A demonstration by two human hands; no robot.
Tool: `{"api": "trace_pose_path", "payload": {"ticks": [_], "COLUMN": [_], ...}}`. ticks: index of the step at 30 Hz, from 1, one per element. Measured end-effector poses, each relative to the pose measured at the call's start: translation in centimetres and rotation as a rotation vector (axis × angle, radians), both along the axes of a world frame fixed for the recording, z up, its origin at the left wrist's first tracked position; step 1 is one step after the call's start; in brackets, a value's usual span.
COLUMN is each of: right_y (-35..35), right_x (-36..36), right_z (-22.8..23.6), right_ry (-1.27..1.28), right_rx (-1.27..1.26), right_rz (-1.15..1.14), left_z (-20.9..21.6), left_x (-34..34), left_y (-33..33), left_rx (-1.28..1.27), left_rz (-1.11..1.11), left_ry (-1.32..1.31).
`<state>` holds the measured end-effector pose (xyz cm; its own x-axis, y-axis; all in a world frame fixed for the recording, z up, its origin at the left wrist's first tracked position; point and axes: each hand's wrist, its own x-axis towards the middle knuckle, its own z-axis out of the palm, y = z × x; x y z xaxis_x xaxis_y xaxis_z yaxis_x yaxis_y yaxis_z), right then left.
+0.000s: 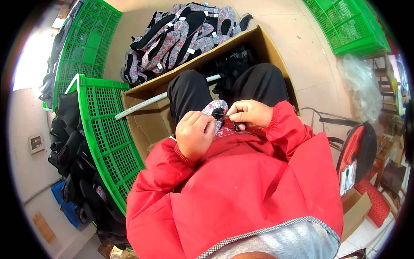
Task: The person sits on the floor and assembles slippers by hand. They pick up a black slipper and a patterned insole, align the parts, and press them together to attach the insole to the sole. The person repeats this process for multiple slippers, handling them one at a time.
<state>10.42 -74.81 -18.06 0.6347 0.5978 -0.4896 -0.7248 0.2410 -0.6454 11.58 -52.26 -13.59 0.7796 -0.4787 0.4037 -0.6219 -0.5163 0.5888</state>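
Note:
Over my lap, my left hand (196,133) is closed on a slipper (219,105) of grey fabric with a pink-red floral pattern and a black inside. Much of the slipper is hidden behind that hand. Close on its right, my right hand (249,114) pinches a small, thin metal tool with a black part, whose kind is too small to make out. The tool's thin end points left and meets the slipper's black opening.
An open cardboard box (269,52) with black material surrounds my knees, and a white pole (146,105) crosses it. Beyond lies a pile of similar slippers (172,41). Green crates (105,112) stand left, another green crate (345,23) far right. A chair (360,146) is at right.

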Motion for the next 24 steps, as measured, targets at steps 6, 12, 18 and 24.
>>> {"api": "trace_pose_path", "payload": {"ticks": [6,12,18,24], "right_y": [-1.2,0.7,1.3,1.2], "right_x": [-1.7,-3.2,-3.8,-4.1], "right_z": [0.1,-2.4,-3.3,-4.4], "right_ry": [-0.126,-0.272,-0.263,-0.228], "right_rx": [0.082,0.183,0.265,0.335], "right_rz": [0.079,-0.126,-0.132,-0.25], "left_z": [4.0,1.8,-6.5,-4.9], "left_x": [3.6,10.0,15.8,16.2], "left_y": [0.1,-4.5,-7.8,-6.1], "left_rx": [0.154,0.221,0.265,0.318], "left_rz": [-0.052,-0.123,-0.065,0.038], "left_ry": [0.056,-0.093,0.061,0.191]}}
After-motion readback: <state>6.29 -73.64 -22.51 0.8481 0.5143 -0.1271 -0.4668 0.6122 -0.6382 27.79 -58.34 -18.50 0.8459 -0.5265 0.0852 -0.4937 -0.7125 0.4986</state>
